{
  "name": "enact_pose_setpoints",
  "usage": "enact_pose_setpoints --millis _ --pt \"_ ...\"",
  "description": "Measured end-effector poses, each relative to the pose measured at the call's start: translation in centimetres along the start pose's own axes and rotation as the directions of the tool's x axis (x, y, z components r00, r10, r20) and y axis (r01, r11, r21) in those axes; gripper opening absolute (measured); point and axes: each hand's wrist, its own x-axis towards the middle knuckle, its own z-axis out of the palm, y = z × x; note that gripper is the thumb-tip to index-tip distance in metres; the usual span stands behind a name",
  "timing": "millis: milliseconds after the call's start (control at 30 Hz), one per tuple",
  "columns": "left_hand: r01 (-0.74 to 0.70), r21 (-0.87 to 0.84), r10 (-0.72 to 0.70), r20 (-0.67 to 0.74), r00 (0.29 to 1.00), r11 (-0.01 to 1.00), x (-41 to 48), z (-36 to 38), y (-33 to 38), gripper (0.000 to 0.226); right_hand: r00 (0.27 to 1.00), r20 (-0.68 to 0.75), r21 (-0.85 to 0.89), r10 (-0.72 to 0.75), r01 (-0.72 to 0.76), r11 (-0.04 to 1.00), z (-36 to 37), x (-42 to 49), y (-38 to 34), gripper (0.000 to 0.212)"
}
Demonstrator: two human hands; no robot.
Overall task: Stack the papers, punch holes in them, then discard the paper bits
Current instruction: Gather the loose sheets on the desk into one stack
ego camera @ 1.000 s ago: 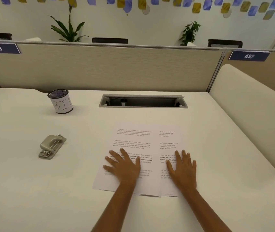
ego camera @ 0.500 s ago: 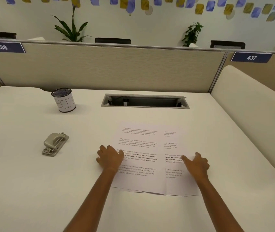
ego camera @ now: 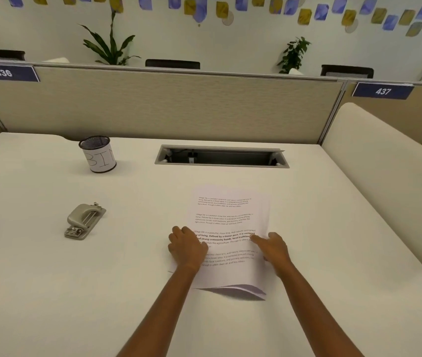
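Observation:
A stack of white printed papers point(ego camera: 230, 217) lies on the desk in front of me, its near edge lifted a little off the surface. My left hand point(ego camera: 186, 247) grips the stack's left edge with curled fingers. At the right edge my right hand point(ego camera: 273, 247) holds the sheets, thumb on top. A grey metal hole punch point(ego camera: 84, 220) sits on the desk to the left, apart from both hands. At the back left stands a mesh cup labelled BIN point(ego camera: 98, 157).
A recessed cable slot point(ego camera: 221, 156) is cut into the white desk point(ego camera: 50, 292) behind the papers. A beige partition point(ego camera: 166, 104) closes the far side, and a cream divider point(ego camera: 385, 176) rises at the right.
The sheets lay side by side under flat palms; my hands have drawn together and slid them into one stack, gripped at both side edges.

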Motion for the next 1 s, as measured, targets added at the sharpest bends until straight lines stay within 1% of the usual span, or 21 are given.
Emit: enact_pose_setpoints --millis 67,100,167,333,367,433,500,567,633,700,733,800,867,933,967,1000 --pt "-0.001 -0.002 0.001 0.000 1.000 1.000 0.1 0.0 0.0 0.047 0.997 0.071 0.176 0.017 -0.029 0.984 -0.4 0.0 0.0 0.027" --pt "-0.002 -0.001 0.002 -0.001 1.000 1.000 0.1 0.0 0.0 0.047 0.994 0.105 0.227 0.024 -0.047 0.973 -0.6 -0.1 -0.1 0.024" --pt "-0.007 0.007 0.007 -0.006 1.000 1.000 0.0 0.0 0.1 0.047 0.984 0.177 0.273 0.030 -0.078 0.959 -0.6 -0.4 -0.3 0.020" --pt "-0.023 0.037 0.023 -0.015 1.000 0.999 -0.2 0.1 0.0 0.048 0.945 0.323 0.258 0.059 -0.148 0.955 0.2 -1.4 -1.0 0.026" --pt "-0.025 0.040 0.026 -0.015 1.000 0.999 -0.2 0.1 -0.1 0.048 0.932 0.359 0.292 0.049 -0.162 0.942 0.4 -1.6 -1.2 0.024" --pt "-0.032 0.044 0.032 -0.018 0.999 0.999 -0.2 0.2 -0.1 0.048 0.897 0.442 0.425 -0.006 -0.204 0.882 1.0 -1.8 -1.1 0.022" --pt "-0.042 0.043 0.043 -0.021 0.999 0.998 -0.3 0.2 -0.2 0.048 0.858 0.510 0.519 -0.061 -0.251 0.817 1.4 -2.0 -1.1 0.033" --pt "-0.050 0.037 0.051 -0.025 0.998 0.998 -0.3 0.2 -0.3 0.048 0.846 0.529 0.528 -0.074 -0.259 0.809 1.8 -2.3 -1.2 0.037" --pt "-0.053 0.031 0.054 -0.027 0.998 0.998 -0.3 0.2 -0.3 0.048 0.847 0.518 0.589 -0.117 -0.255 0.767 2.2 -2.5 -1.3 0.036" --pt "-0.060 0.035 0.061 -0.028 0.998 0.998 -0.3 0.3 -0.4 0.049 0.880 0.441 0.673 -0.176 -0.195 0.713 2.2 -2.6 -1.3 0.032" --pt "-0.064 0.042 0.065 -0.030 0.997 0.997 -0.3 0.3 -0.4 0.049 0.909 0.373 0.682 -0.184 -0.134 0.719 2.1 -2.5 -1.2 0.031" --pt "-0.068 0.047 0.069 -0.037 0.997 0.997 -0.3 0.3 -0.5 0.050 0.955 0.224 0.614 -0.194 0.016 0.790 1.4 -2.3 -1.0 0.031" --pt "-0.069 0.039 0.070 -0.042 0.997 0.997 -0.4 0.4 -0.6 0.049 0.974 0.106 0.465 -0.200 0.129 0.876 0.4 -1.7 -0.4 0.030" --pt "-0.074 0.015 0.074 -0.041 0.996 0.997 -0.4 0.4 -0.8 0.048 0.979 0.038 0.228 -0.199 0.185 0.956 -0.6 -0.9 0.5 0.024" --pt "-0.079 -0.003 0.079 -0.038 0.996 0.997 -0.3 0.4 -0.9 0.048 0.981 0.026 0.113 -0.190 0.186 0.976 -1.0 -0.5 1.0 0.016" --pt "-0.088 -0.025 0.087 -0.033 0.996 0.996 -0.2 0.4 -1.1 0.047 0.984 0.021 0.048 -0.175 0.174 0.984 -1.4 -0.2 1.4 0.009"
